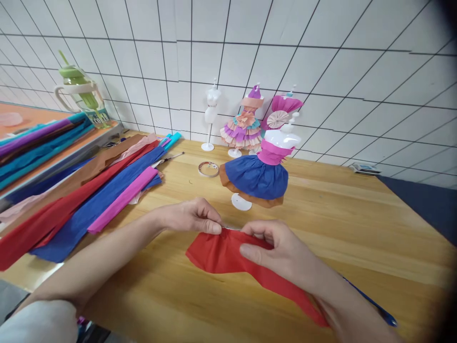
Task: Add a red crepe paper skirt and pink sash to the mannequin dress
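Note:
A strip of red crepe paper (228, 255) hangs between my two hands, its upper edge bunched into small folds. My left hand (198, 218) pinches that edge near its left end, thumb against curled fingers. With thumb and fingers my right hand (271, 243) grips the strip farther along, and the rest trails down to the right under my wrist. Along the top edge between the hands runs a thin whitish strip, too small to make out. Just beyond stands a small dress form (282, 138) wearing a pink band and a blue skirt with a brown underlayer.
Rolls and sheets of coloured paper (103, 190) cover the left side. Against the tiled wall stand a bare white dress form (211, 112) and two dressed ones. A tape ring (208, 169) lies before them. A green bottle (80, 90) stands back left; a blue tool (378, 307) lies right.

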`<state>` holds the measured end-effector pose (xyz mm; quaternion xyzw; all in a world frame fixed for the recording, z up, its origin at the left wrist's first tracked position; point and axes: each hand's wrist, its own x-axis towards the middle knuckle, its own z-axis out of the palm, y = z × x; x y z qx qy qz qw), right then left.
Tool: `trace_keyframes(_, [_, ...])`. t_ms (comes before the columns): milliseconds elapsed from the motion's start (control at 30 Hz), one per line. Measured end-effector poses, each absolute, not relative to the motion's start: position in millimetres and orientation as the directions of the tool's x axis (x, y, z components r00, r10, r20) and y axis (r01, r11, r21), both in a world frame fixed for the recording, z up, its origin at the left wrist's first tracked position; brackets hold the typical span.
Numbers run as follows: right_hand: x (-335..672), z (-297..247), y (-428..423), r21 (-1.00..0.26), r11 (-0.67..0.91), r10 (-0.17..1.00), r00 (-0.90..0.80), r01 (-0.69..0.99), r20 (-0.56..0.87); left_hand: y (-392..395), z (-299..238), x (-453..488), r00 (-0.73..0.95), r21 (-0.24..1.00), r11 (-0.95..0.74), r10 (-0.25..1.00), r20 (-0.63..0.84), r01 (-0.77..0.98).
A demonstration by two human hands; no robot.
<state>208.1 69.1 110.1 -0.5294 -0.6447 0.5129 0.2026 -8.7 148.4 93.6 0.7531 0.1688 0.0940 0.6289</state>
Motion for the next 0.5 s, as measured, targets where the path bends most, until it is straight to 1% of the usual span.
trace_keyframes(167, [210.7, 109.7, 68.9, -0.838, -0.197, 0.797, -0.415, 0.51, -0.44, 151.2, 86.9, -7.8, 0.932, 0.976, -0.157, 0.35, -0.09, 0.153])
trace_keyframes(233, [210.5, 108.6, 68.9, -0.833, -0.245, 0.776, -0.414, 0.496, -0.475, 151.7, 85.3, -8.0, 0.931, 0.973, -0.166, 0.353, -0.092, 0.159])
trace_keyframes(333, [211.3, 106.0, 68.8, -0.845, -0.33, 0.761, -0.411, 0.42, -0.502, 151.8, 84.8, -9.5, 0.927, 0.965, -0.199, 0.365, -0.086, 0.168])
trace_keyframes(433, [214.5, 103.5, 70.0, -0.85, -0.428, 0.72, -0.452, 0.308, -0.527, 151.0, 87.5, -10.9, 0.93, 0.957, -0.238, 0.36, -0.072, 0.167])
trace_keyframes(500, [217.8, 104.0, 72.2, -0.862, -0.426, 0.701, -0.502, 0.275, -0.506, 150.5, 90.9, -11.1, 0.927, 0.951, -0.259, 0.37, -0.067, 0.172])
